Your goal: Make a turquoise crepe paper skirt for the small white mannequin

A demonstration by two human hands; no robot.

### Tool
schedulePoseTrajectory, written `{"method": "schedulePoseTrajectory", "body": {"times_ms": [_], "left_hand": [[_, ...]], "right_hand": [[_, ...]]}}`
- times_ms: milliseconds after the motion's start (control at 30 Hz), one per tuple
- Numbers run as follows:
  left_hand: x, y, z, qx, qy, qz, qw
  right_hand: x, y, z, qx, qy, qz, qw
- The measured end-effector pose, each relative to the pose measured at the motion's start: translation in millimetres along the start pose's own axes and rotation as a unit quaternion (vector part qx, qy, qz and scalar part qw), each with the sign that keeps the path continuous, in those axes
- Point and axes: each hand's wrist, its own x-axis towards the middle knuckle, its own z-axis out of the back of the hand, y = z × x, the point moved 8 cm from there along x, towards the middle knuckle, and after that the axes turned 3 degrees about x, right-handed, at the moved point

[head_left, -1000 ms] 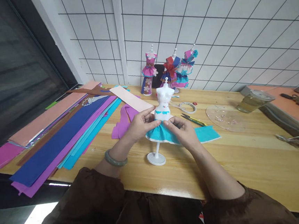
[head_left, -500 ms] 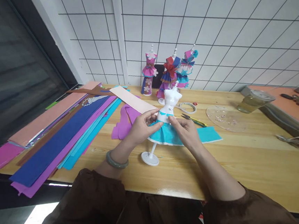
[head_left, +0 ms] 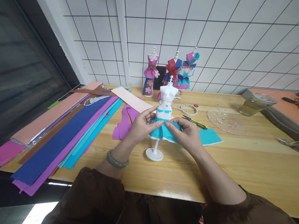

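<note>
A small white mannequin on a round white base stands nearly upright in front of me. Around its hips is a gathered turquoise paper skirt with a white lower edge, and turquoise bits stick to its waist. My left hand pinches the skirt's top edge at the left, its thumb at the front middle. My right hand pinches the same edge from the right, the two thumbs close together. A flat turquoise strip end lies on the table beyond my right hand.
Coloured paper strips cover the left of the table. Dressed mannequins stand near the wall. Right of centre are a tape roll, scissors, a clear dish of beads and a cup.
The mannequin has tilted more upright, its top shifting left and its base slightly right. The skirt's top edge sits lower on it. My right thumb has moved left and down, towards my left thumb.
</note>
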Motion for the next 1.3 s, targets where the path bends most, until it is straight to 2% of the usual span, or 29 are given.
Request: {"method": "schedulePoseTrajectory", "body": {"times_ms": [267, 500, 833, 1000, 1133, 1300], "left_hand": [[0.0, -2.5, 0.0, 0.012, -0.010, -0.017, 1.000], [-2.2, -9.7, -1.0, 0.038, -0.019, -0.059, 0.997], [-7.6, -18.2, -4.6, 0.058, -0.019, -0.095, 0.994], [-7.2, -17.8, -4.8, 0.061, -0.016, -0.096, 0.993], [-6.7, -17.6, -4.6, 0.051, -0.023, -0.090, 0.994], [-5.8, -17.4, -4.9, 0.034, -0.018, -0.086, 0.996]], "right_hand": [[-4.0, 9.6, 6.2, -0.039, -0.044, 0.049, 0.997], [-5.2, 21.7, 3.3, -0.021, -0.019, 0.098, 0.995], [-6.4, 28.5, -0.5, 0.006, 0.032, 0.115, 0.993], [-5.9, 28.2, 1.9, -0.009, 0.021, 0.116, 0.993], [-6.5, 29.4, -0.9, -0.006, 0.037, 0.123, 0.992], [-5.6, 23.4, 5.3, -0.008, -0.008, 0.100, 0.995]]}}
